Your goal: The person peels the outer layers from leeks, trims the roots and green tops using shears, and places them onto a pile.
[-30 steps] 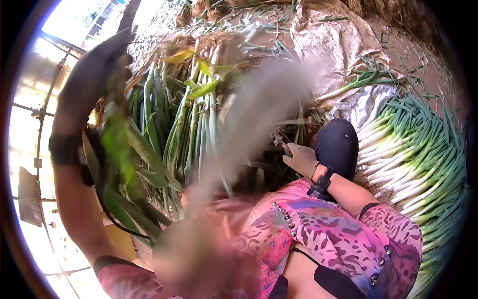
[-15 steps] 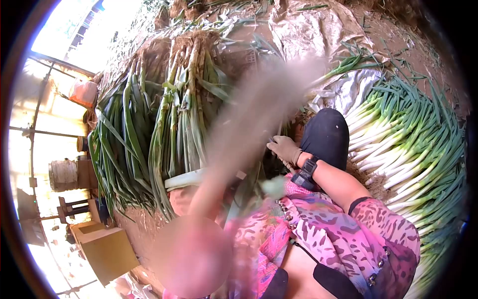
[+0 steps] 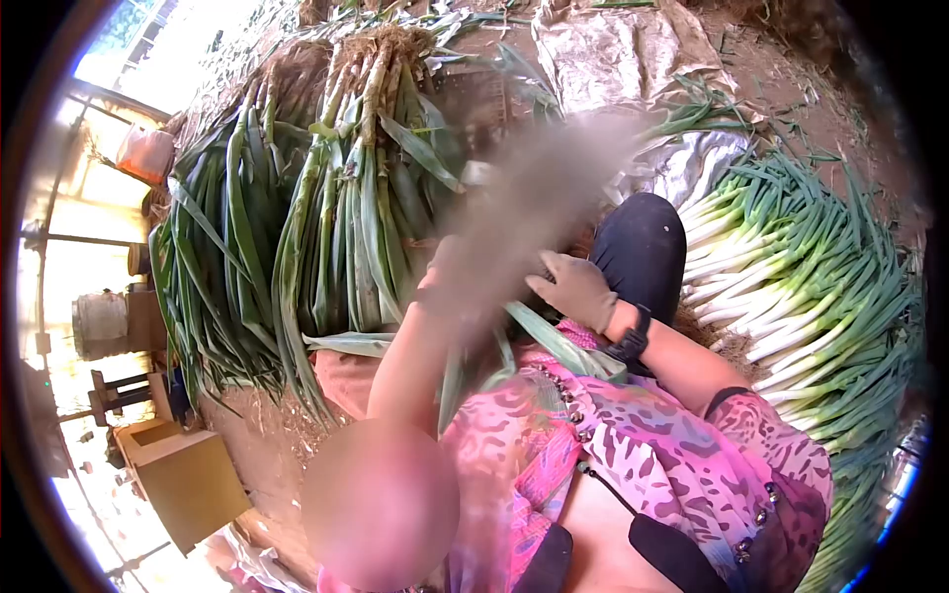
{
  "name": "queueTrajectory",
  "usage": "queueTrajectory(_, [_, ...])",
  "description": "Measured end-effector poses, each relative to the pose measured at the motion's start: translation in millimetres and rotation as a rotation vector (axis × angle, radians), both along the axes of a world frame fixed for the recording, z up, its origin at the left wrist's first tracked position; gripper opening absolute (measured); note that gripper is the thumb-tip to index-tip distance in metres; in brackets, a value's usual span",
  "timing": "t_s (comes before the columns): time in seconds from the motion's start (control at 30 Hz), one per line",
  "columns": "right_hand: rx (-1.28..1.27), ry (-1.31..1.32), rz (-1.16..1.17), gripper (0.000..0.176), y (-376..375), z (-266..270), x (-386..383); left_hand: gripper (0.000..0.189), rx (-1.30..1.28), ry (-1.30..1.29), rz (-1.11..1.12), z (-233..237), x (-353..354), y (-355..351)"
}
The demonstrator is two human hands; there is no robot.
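My right hand [image 3: 578,289], gloved and with a dark watch at the wrist, is in front of my raised dark-trousered knee [image 3: 643,247]. Its fingers are bent; a grey smear hides what they grip. Long green leek leaves [image 3: 568,346] lie just below it, across my lap. My left forearm [image 3: 397,371] reaches up from the lower middle, and the same smear covers its hand. Untrimmed leeks with brown roots [image 3: 346,217] are heaped on the left. On the right lies a long row of leeks with clean white stems [image 3: 756,287].
A pale sack [image 3: 623,59] is spread on the ground at the top, with a white plastic sheet [image 3: 697,163] below it. At the lower left are a yellowish wooden box [image 3: 193,484] and a pale bucket [image 3: 102,324]. A blurred round patch covers the lower middle.
My left forearm has shifted slightly. The right hand has turned, and green leaves now show beneath it. The camera view has shifted a little, moving the left leek heap left and up.
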State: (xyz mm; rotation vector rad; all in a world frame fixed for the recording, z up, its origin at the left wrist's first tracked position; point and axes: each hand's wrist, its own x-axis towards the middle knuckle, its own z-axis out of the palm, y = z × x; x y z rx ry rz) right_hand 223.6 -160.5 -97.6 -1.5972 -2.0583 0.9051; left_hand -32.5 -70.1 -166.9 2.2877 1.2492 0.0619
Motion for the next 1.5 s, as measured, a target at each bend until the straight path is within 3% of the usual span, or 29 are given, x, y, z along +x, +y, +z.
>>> queueTrajectory(0.07, [0.056,-0.118,0.102,0.037,10,-5,-15,0.025,0.113,0.116,-0.118,2,-1,2])
queueTrajectory(0.17, [0.206,-0.267,0.243,0.039,8,-5,-27,0.019,0.257,0.183,-0.279,-47,-17,3])
queueTrajectory(0.2, [0.292,-0.331,0.273,0.039,13,-2,-28,0.017,0.169,0.083,-0.289,-47,-22,-17])
queueTrajectory(0.27, [0.406,-0.217,0.218,0.044,19,-8,-27,0.017,-0.181,-0.107,-0.212,-30,-23,-46])
queueTrajectory(0.33, [0.641,-0.2,0.002,0.047,24,-29,-35,0.031,-0.841,-0.218,0.297,-18,-21,-77])
queueTrajectory(0.37, [0.274,-0.164,-0.039,0.063,21,-45,-36,0.043,-0.953,-0.194,0.474,5,-15,-78])
queueTrajectory(0.4, [-0.091,-0.12,-0.081,0.08,26,-53,-36,0.048,-0.929,-0.296,0.531,9,-14,-80])
queueTrajectory(0.43, [-0.511,-0.007,-0.019,0.084,35,4,-31,0.048,-0.903,-0.3,0.61,24,-11,-81])
queueTrajectory(0.5, [-0.465,0.237,0.062,0.075,40,10,-22,0.041,-0.887,-0.42,0.745,39,-3,-80])
queueTrajectory(0.57, [-0.393,0.346,0.051,0.067,42,16,-19,0.039,-0.712,-0.623,0.602,-2,-12,-66])
queueTrajectory(0.63, [-0.303,0.309,-0.051,0.059,49,30,-16,0.026,-0.031,0.057,-0.009,72,8,-50])
queueTrajectory(0.67, [-0.215,0.332,-0.054,0.055,46,35,-12,0.021,-0.242,-0.331,0.187,15,-2,-38])
queueTrajectory(0.7, [-0.126,0.355,-0.058,0.05,49,36,-6,0.022,-0.048,-0.274,0.054,-3,-8,-29])
queueTrajectory(0.73, [-0.232,0.414,-0.083,0.045,48,28,-1,0.023,-0.181,-0.363,0.145,-1,-5,-25])
queueTrajectory(0.8, [-0.318,0.232,0.054,0.044,35,25,5,0.025,-0.773,-0.725,0.645,11,3,-26])
queueTrajectory(0.83, [-0.34,0.191,0.099,0.045,19,23,7,0.026,-0.915,-0.804,0.844,21,9,-26])
queueTrajectory(0.9, [-0.376,0.167,0.131,0.045,-2,18,14,0.035,-0.717,-0.601,0.862,24,11,-30])
queueTrajectory(0.93, [-0.396,0.181,0.114,0.045,-9,16,18,0.034,-0.674,-0.527,0.817,0,3,-28])
queueTrajectory(1.0, [-0.405,0.186,0.106,0.045,-20,17,21,0.035,-0.878,-0.8,0.972,-2,9,-29])
queueTrajectory(1.23, [-0.278,0.123,0.106,0.043,-18,-2,24,0.044,-0.805,-0.729,0.962,2,10,-23])
queueTrajectory(1.33, [-0.283,0.05,0.114,0.041,-14,5,18,0.046,-0.799,-0.756,0.955,-16,9,-22])
queueTrajectory(1.5, [-0.323,0.048,0.091,0.041,-26,10,21,0.043,-0.803,-0.751,0.924,-2,14,-22])
